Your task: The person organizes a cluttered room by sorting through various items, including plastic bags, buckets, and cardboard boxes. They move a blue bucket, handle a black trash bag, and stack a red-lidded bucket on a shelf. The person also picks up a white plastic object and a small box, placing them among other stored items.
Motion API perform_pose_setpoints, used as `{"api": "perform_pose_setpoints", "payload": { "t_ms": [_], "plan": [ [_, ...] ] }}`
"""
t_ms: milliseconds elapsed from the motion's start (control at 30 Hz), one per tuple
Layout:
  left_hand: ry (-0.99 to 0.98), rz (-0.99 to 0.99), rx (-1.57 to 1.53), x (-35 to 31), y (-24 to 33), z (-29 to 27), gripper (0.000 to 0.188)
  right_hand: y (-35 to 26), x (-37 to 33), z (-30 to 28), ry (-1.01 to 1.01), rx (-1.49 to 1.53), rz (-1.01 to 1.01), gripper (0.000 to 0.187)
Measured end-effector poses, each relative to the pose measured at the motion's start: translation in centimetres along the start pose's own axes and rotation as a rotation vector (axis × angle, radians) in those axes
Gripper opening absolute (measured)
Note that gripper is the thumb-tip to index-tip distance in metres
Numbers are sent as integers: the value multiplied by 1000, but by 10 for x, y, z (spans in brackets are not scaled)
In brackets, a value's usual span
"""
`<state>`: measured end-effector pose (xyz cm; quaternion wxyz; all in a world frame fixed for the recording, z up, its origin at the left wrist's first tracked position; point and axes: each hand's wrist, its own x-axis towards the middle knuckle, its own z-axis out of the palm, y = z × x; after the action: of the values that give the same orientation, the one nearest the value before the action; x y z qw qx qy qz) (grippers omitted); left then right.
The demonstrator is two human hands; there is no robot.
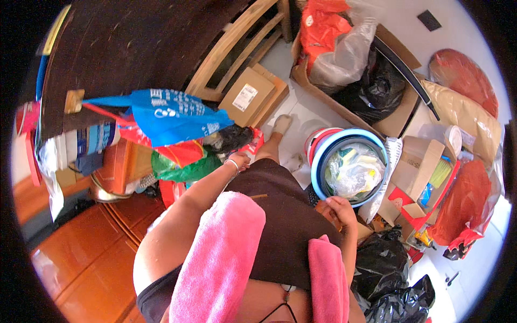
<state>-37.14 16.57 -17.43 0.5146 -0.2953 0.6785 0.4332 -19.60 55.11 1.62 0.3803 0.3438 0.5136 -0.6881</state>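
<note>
My left hand [240,161], with a pale bracelet at its wrist, hangs beside my dark clothing. Its fingers are curled, and nothing shows in them. Just beyond it lie a dark plastic bag [232,139] and a small red package [256,142]. My right hand [338,211] is close below the light-blue-rimmed bucket [318,175]. Its fingers are loosely bent and apart, with no object visible in them; I cannot tell whether they touch the bucket. Inside the bucket lies crumpled clear plastic [355,172]. A pink towel [221,253] hangs over my front.
Blue [172,118] and green bags [183,166] crowd the left, beside an orange-brown wooden cabinet [91,264]. Ahead stand flat cardboard boxes [250,97] and a large carton [323,97] full of bags. Black bags [382,264] and an open box [417,169] lie to the right.
</note>
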Motion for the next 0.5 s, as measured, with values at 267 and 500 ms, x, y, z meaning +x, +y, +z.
{"api": "perform_pose_setpoints", "payload": {
  "t_ms": [267,500],
  "plan": [
    [-60,-213,-538,64,-52,-25,78,-14,128,100,-41,223,-81,21],
    [60,25,-1198,159,-18,-18,106,-7,311,142,53,402,61,28]
  ]
}}
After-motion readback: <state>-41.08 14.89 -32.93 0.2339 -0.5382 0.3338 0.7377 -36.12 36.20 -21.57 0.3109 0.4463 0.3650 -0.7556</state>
